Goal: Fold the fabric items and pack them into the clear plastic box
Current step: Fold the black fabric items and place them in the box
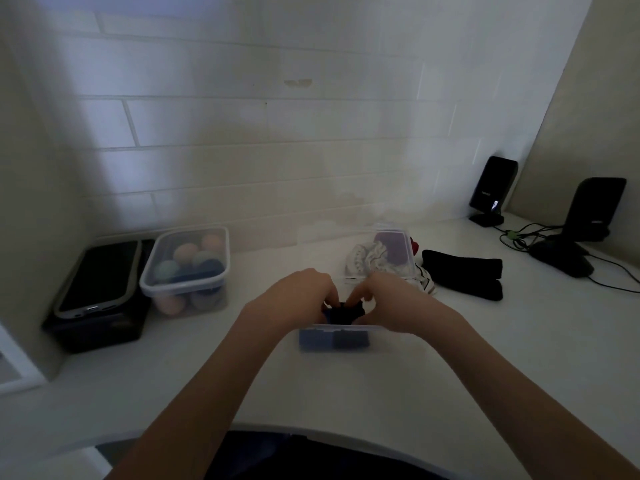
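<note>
head-worn view, facing forward and down, close over white counter (346,393)

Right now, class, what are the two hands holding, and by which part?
Both hands, left and right, pinch a dark folded cloth by its top edge, above the clear box.

Both forearms are bare to the bottom edge of the view, with no sleeves, watch, bracelet or rings showing on the left hand (294,299) or the right hand (398,303); a dark garment (311,455) covers the lap
</note>
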### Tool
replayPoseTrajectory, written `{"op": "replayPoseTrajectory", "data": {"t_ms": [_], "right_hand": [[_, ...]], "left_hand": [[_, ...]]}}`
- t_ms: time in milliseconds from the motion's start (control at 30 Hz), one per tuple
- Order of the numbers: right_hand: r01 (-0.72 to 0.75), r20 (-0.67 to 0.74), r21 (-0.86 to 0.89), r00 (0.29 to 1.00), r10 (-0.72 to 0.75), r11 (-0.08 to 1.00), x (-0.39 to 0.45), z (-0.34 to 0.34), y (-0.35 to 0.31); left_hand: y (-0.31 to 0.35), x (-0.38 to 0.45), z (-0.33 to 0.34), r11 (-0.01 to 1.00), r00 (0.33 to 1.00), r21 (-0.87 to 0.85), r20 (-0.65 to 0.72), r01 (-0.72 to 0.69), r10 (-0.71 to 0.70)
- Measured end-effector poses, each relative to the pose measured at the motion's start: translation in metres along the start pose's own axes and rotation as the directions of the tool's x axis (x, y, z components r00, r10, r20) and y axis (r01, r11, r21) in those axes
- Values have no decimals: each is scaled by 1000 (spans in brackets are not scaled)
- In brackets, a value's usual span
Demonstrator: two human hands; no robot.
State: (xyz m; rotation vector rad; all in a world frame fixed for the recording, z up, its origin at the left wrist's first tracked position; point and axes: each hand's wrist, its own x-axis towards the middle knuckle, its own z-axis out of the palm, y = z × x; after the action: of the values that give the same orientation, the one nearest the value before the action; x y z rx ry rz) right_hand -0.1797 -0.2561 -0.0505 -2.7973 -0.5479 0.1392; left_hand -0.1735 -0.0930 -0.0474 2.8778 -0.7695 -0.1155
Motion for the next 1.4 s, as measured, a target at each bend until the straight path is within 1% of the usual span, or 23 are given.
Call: {"op": "replayPoseTrajectory", "data": {"t_ms": [67,200,300,467,567,667,833,933,1000,1067,1133,1200,1233,1300,1367,1400], "right_hand": [[23,-18,-85,1000,-24,996,3,1,-4],[48,51,-88,998,-43,995,6,0,-7],[55,78,-107,996,-47,993,6,1,-4],[67,164,-165,986,-39,984,11,-2,-10],[78,229,-204,973,-30,976,14,-6,-13],[87,258,-216,966,-29,973,14,-8,-12],[69,182,-136,982,-44,988,9,-4,-9],[62,104,-37,993,-58,997,5,-4,-3],[32,47,13,998,-33,999,2,-6,0],[10,-18,62,1000,-9,998,-1,-9,1],[27,-101,73,995,-20,997,-3,-11,3],[46,-191,89,981,-28,995,-5,-13,4],[52,-222,128,975,-22,990,-5,-14,6],[70,-266,221,964,-9,973,-5,-16,12],[91,-333,266,943,3,960,-4,-19,20],[100,-395,275,918,17,956,-4,-20,26]], "left_hand": [[2,1,-1,1000,1000,3,13,2,-2],[3,2,-1,1000,1000,20,25,7,-8],[3,4,0,999,1000,47,29,-2,0],[8,9,4,991,994,129,102,31,-45],[9,10,5,988,995,151,91,30,-44],[10,10,5,987,995,159,80,39,-53],[13,7,4,990,994,120,71,68,-77],[9,5,2,995,996,46,30,85,-87],[10,3,0,996,996,-15,4,84,-84],[10,0,-3,993,995,-80,-44,88,-92],[6,-2,-5,987,986,-139,-134,79,-97],[-1,-4,-5,978,956,-202,-275,46,-102],[-3,-5,-3,968,923,-249,-367,19,-113],[-6,-5,2,927,823,-374,-537,-37,-184],[-10,-4,9,864,708,-493,-647,-103,-284],[-12,-3,12,841,654,-526,-683,-130,-326]]}}
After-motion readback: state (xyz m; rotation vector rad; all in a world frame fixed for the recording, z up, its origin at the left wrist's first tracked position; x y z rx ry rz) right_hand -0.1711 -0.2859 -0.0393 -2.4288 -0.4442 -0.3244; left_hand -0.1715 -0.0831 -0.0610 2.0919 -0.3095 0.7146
